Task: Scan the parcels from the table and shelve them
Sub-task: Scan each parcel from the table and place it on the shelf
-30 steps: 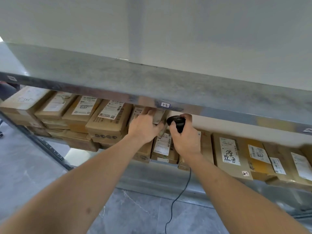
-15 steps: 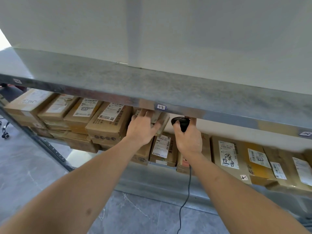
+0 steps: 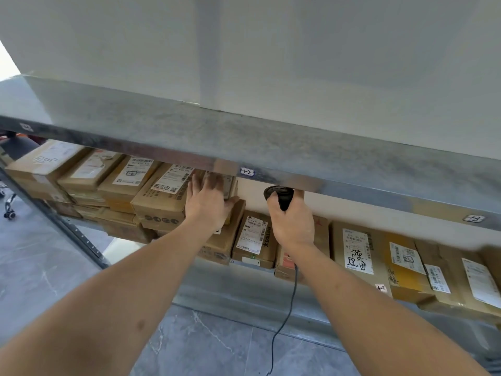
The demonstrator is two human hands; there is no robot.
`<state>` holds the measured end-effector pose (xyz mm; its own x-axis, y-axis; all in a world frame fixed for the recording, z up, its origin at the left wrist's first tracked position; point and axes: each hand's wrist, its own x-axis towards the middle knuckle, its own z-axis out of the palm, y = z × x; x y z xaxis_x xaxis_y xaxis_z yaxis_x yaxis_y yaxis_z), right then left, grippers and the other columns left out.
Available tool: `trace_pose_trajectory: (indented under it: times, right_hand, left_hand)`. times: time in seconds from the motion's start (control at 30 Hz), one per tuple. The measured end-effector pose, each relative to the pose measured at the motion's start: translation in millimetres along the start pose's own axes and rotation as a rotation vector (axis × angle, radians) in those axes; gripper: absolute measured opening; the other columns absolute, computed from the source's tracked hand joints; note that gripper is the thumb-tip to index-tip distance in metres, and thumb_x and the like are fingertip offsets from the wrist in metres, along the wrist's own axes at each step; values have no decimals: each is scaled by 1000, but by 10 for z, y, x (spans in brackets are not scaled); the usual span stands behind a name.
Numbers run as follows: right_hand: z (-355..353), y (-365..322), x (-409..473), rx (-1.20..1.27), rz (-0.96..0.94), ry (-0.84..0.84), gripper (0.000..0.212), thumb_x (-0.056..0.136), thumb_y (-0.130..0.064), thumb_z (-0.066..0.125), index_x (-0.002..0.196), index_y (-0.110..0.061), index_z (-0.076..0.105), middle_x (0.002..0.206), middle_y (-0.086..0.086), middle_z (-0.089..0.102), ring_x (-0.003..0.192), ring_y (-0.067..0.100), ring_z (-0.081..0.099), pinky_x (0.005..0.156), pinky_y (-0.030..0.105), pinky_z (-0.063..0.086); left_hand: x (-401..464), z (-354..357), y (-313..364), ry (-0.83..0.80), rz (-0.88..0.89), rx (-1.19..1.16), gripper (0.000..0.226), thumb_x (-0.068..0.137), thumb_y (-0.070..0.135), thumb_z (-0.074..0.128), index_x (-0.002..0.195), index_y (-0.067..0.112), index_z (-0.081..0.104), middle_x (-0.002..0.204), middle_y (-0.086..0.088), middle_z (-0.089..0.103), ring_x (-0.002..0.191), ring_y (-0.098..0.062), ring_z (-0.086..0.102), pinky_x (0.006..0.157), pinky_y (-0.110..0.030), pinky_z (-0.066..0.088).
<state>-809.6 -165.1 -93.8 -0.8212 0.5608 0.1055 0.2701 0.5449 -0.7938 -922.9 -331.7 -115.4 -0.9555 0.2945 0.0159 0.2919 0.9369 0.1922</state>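
My left hand [image 3: 208, 202] lies flat with straight fingers on a small cardboard parcel [image 3: 230, 185], which sits on top of other boxes on the lower shelf, just under the upper shelf's metal edge [image 3: 271, 169]. The parcel is partly hidden by my hand and the shelf edge. My right hand [image 3: 291, 221] grips a black corded barcode scanner [image 3: 279, 195], its head pointing up close to the shelf edge, right of a small shelf tag [image 3: 247, 171]. The scanner's cable [image 3: 284, 316] hangs down towards the floor.
Labelled cardboard parcels fill the lower shelf: stacks at the left [image 3: 119, 180], upright boxes in the middle [image 3: 254, 237] and at the right [image 3: 357, 251]. A slanted metal upright [image 3: 67, 229] stands at the left. The grey tiled floor [image 3: 217, 343] lies below. A white wall rises above.
My left hand has pushed the small parcel further in and flattened onto it. My right hand with the scanner has moved a little right, away from the left hand.
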Motion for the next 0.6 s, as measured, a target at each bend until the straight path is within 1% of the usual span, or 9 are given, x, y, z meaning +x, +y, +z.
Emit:
trace_pose_trajectory:
  times: [0.07,0.13,0.23,0.37,0.4,0.5,0.6]
  right_hand:
    - [-10,14,2,-8,2,-4,22,103,-46,55,106,-25,49,96,2,67,88,24,64,74,34,46]
    - [-6,46,1,5,5,-11,23,103,-47,55,106,-24,51,98,2,68,90,24,65,76,36,49]
    - [-14,63,-24,14,7,-6,33,102,-49,55,117,-20,56,101,1,70,94,25,67,82,40,55]
    - [-80,37,-154,37,28,27,42,102,-49,55,134,-22,50,100,-5,63,91,20,61,80,35,48]
    - [-103,32,-202,37,28,46,42,102,-49,55,136,-24,49,100,-6,63,91,20,62,81,36,49]
    - [-168,11,-385,27,40,111,39,101,-50,54,134,-32,43,98,-5,67,92,25,68,85,43,55]
    - [-209,-30,-647,10,71,184,38,101,-50,53,132,-33,40,94,-1,68,88,29,70,82,44,57]
  left_hand:
    - [-32,-16,26,16,56,46,81,104,62,42,166,17,18,173,-10,16,161,-41,4,131,-51,5]
    - [-86,-39,70,18,112,37,78,104,57,47,166,17,19,172,-10,18,160,-40,8,131,-50,9]
    - [-175,-40,120,16,186,53,71,105,52,49,162,16,28,169,-9,26,158,-38,19,130,-51,17]
    - [-260,-20,162,5,247,94,66,106,50,46,161,17,30,169,-9,28,157,-37,22,129,-50,20]
    - [-291,-34,185,1,259,91,66,107,50,46,161,17,30,170,-9,28,157,-36,22,130,-49,19]
    - [-417,-103,256,8,301,66,62,107,48,48,159,17,35,169,-9,28,156,-35,24,128,-49,21]
    - [-562,-157,279,27,377,53,56,106,47,49,152,17,43,165,-9,34,148,-36,35,122,-49,31]
